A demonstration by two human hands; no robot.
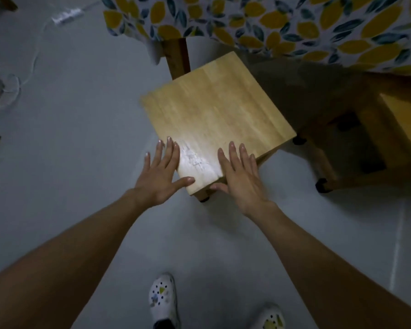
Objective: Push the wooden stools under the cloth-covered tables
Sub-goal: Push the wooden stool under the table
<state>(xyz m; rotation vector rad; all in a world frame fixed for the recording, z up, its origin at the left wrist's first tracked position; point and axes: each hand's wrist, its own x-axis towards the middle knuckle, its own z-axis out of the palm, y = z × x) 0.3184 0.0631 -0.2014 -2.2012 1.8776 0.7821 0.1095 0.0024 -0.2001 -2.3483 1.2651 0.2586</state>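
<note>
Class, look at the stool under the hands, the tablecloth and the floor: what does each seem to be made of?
Stool: pale wood in joined strips, smooth and slightly glossy, since grain lines and a light glare show.
Tablecloth: probably printed fabric or coated cloth; it hangs over the table edge with a leaf pattern.
Floor: likely smooth grey tile; a faint joint line shows.

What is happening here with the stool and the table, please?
A person has both hands, left and right, spread flat on the near corner of a wooden stool, fingers open. The stool stands mostly outside the leaf-patterned tablecloth, beside a table leg. A second stool sits to the right.
</note>
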